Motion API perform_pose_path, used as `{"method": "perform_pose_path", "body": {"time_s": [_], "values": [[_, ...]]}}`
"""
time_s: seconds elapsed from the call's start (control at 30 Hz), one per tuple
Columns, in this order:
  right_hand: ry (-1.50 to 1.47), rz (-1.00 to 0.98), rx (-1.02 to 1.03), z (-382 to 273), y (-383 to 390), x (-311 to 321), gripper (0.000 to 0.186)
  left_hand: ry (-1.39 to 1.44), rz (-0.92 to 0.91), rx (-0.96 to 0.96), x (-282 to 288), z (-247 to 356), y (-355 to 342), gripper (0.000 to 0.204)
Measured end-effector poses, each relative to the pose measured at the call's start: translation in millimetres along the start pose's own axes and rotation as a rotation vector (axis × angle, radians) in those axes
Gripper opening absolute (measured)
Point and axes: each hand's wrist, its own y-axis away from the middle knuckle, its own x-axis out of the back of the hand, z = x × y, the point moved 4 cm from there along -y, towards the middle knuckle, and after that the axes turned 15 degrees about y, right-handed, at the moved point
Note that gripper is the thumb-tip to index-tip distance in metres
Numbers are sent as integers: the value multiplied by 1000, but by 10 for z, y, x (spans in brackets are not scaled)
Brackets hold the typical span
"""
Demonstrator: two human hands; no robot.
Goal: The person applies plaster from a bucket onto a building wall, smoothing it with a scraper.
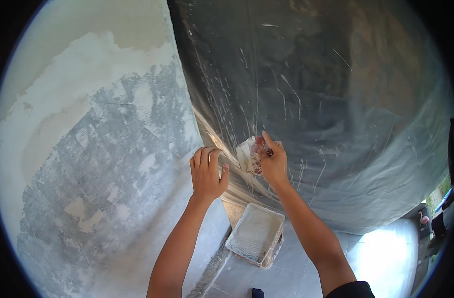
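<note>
In my right hand (275, 166) is a wide, flat paintbrush (247, 154), its head caked in white with reddish patches. My fingers are closed round it, and the dark end of its handle pokes out beside them. My left hand (206, 174) is at the edge of the patchy wall (113, 149), back of the hand up. Its fingers are slightly bent, with the thumb apart, and nothing shows in it. Whether its fingertips touch the wall edge I cannot tell. The wall carries uneven white and grey coating.
A rectangular paint tray (257, 231) with white residue lies below, between my forearms. A dark plastic sheet (306, 104) streaked with white hangs on the right. Grey floor tiles (316, 263) run beneath, with a small dark object (257, 293) at the lower edge.
</note>
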Motion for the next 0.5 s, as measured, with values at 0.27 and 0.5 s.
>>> {"method": "perform_pose_path", "body": {"time_s": [0.27, 0.5], "values": [[84, -113, -132, 1108, 273, 125, 48, 113, -215, 154, -974, -68, 574, 41], [196, -200, -276, 1991, 838, -24, 48, 232, -324, 329, -1653, -205, 1409, 50]]}}
